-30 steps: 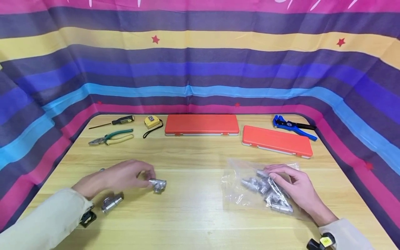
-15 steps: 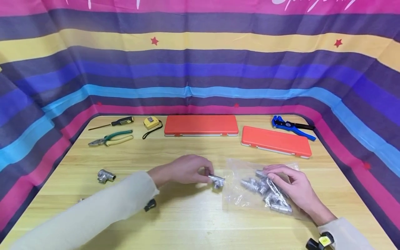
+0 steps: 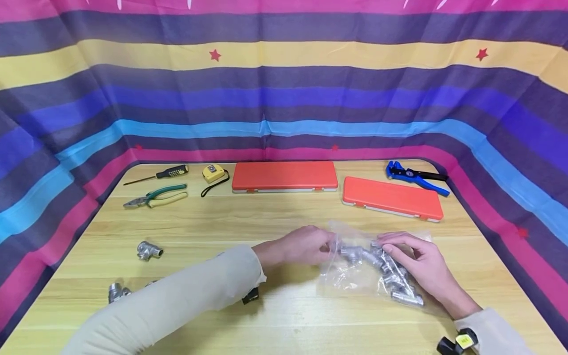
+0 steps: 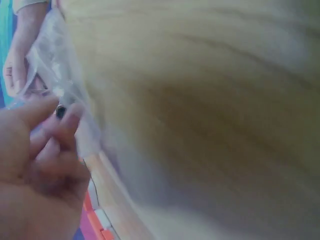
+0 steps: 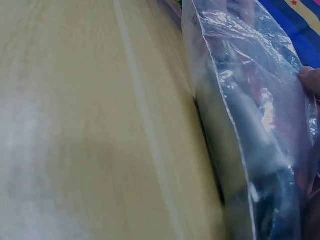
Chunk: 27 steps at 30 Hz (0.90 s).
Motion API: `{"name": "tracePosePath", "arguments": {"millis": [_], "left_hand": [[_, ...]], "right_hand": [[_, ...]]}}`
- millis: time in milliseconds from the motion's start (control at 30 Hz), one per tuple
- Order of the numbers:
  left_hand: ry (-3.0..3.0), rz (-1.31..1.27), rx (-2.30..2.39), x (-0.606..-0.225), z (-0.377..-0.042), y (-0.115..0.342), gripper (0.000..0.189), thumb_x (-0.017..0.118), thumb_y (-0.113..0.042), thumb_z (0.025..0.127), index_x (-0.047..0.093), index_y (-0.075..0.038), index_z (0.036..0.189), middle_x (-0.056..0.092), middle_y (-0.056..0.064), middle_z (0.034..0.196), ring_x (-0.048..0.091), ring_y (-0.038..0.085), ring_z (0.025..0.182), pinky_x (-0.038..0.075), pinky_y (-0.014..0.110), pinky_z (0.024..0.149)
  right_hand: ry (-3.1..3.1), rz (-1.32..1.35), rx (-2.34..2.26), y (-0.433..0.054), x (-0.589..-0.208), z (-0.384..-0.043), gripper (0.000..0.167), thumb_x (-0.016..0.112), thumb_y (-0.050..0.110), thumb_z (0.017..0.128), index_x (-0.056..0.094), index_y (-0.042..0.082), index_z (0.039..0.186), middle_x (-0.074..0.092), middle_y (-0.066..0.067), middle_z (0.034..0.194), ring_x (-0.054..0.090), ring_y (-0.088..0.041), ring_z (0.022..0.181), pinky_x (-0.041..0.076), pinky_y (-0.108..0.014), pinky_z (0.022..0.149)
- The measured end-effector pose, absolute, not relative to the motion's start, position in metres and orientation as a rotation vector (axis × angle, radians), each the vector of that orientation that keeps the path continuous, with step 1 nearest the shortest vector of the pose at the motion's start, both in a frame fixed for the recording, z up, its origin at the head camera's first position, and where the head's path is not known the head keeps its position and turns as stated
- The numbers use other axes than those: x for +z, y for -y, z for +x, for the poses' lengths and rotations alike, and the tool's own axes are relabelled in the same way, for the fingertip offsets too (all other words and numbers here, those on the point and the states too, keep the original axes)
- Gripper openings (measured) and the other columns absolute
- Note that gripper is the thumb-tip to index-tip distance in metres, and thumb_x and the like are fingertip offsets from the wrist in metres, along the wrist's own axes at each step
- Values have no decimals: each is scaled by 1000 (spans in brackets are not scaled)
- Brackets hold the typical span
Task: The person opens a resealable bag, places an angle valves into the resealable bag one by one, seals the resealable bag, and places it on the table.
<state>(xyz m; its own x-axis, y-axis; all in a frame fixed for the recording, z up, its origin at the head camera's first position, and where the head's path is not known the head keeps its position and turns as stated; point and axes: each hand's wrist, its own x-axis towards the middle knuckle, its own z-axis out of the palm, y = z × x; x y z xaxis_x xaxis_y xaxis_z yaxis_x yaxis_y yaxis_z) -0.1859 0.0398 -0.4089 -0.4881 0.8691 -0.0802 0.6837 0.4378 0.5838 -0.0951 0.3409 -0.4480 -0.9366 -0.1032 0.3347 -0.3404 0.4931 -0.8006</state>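
Note:
My left hand (image 3: pixel 306 246) is at the left mouth of a clear plastic bag (image 3: pixel 341 283), its fingers pinching a silvery metal pipe fitting (image 3: pixel 348 252) that lies inside the opening. In the left wrist view, the round dark end of that fitting (image 4: pixel 61 111) shows between thumb and fingers. My right hand (image 3: pixel 421 264) grips the bag's upper right part, thumb on top; a thumb tip (image 5: pixel 311 80) presses the film in the right wrist view. Several more metal fittings (image 3: pixel 392 278) lie inside the bag, blurred by the film.
More fittings lie at left, one (image 3: pixel 149 250) in full view, others (image 3: pixel 116 292) partly behind my left sleeve. Along the back are a screwdriver (image 3: pixel 173 171), pliers (image 3: pixel 155 196), a tape measure (image 3: pixel 213 172), two red cases (image 3: pixel 284 175) and a blue wire stripper (image 3: pixel 414 177).
My left hand has carried the fitting rightward across the table into the bag's mouth. The left sleeve has uncovered fittings at left. My right hand keeps its hold on the bag.

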Motion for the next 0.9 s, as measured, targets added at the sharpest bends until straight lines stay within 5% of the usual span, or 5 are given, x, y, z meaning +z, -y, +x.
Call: {"name": "tracePosePath", "arguments": {"millis": [100, 233, 467, 700, 900], "left_hand": [[-2155, 1354, 710, -406, -183, -40, 24, 65, -20, 111, 73, -8, 130, 73, 5, 144, 48, -1, 62, 44, 14, 60], [-2080, 1392, 655, -401, -182, -34, 38, 58, -19, 114, 63, -9, 150, 72, 7, 144, 38, 1, 57, 44, 17, 61], [-2182, 1210, 720, -388, -187, 17, 31, 63, -26, 112, 72, -16, 139, 72, -5, 143, 68, 5, 109, 53, 27, 107], [-2302, 1048, 789, -381, -195, 111, 29, 68, -25, 109, 73, -16, 136, 74, -1, 135, 66, 14, 89, 57, 30, 86], [-2386, 957, 814, -373, -187, 196, 30, 71, -24, 107, 72, -16, 136, 72, 2, 134, 65, 11, 90, 57, 28, 77]], "right_hand": [[2483, 382, 1422, -342, -446, -96, 21, 72, -4, 101, 82, 10, 113, 81, -3, 120, 69, 0, 122, 45, -8, 108], [2483, 376, 1411, -341, -444, -97, 20, 73, -4, 101, 82, 11, 112, 81, -4, 121, 70, 0, 121, 45, -8, 107], [2482, 373, 1398, -339, -445, -94, 21, 72, -5, 101, 82, 10, 112, 80, -5, 120, 70, 1, 119, 45, -7, 107], [2482, 388, 1405, -339, -446, -94, 21, 72, -6, 101, 82, 9, 112, 80, -3, 120, 70, 1, 119, 44, -7, 108], [2502, 386, 1385, -337, -443, -95, 21, 72, -3, 101, 82, 11, 113, 81, 2, 119, 70, 2, 118, 42, -6, 108]]}}
